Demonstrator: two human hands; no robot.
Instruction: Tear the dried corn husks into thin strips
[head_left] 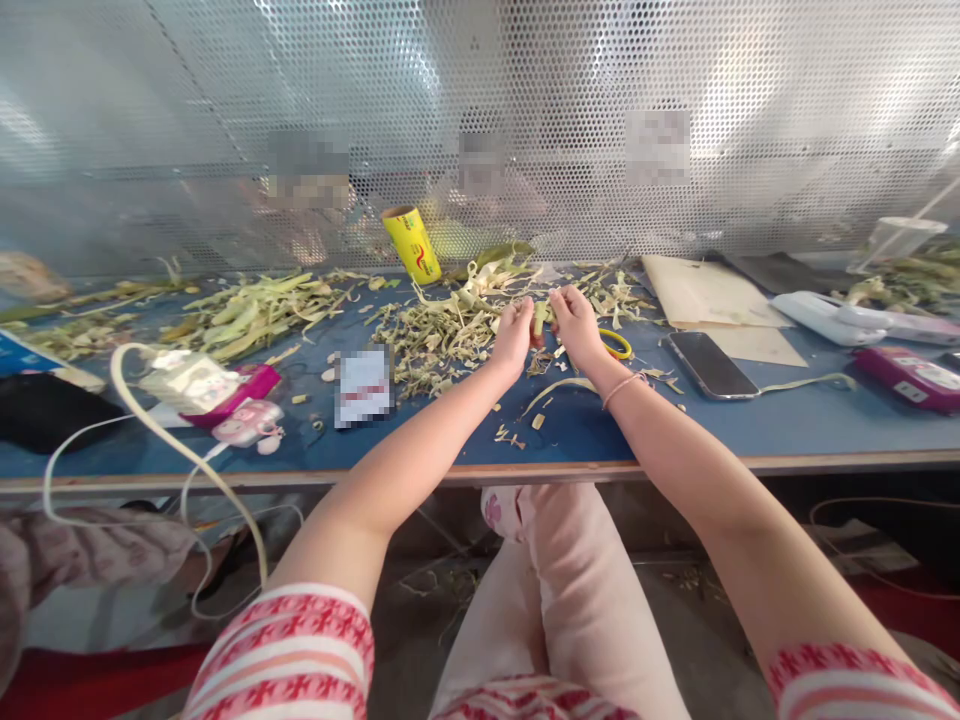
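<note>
a short pale-green stalk piece is being pinched at the fingertips of the left hand and the right hand; it is being clamped from both sides, with the hands being held nearly together. the piece is being held over the middle of the tabletop, at the right flank of a heap of dried plant strips. the hold is probably being served best by light, even pressure near both ends, since fibre so dry-looking may be getting crushed by a hard squeeze.

beside the right hand, a yellow ring is being partly hidden. farther right, a smartphone and kraft paper sheets are being carried toward the back right corner. a yellow cardboard tube is being propped aslant near the back edge, before a perforated metal panel. the left end is being covered by a heap of longer leaf strips. below the front edge, a co-worker's patterned trouser leg is being glimpsed at the left.
</note>
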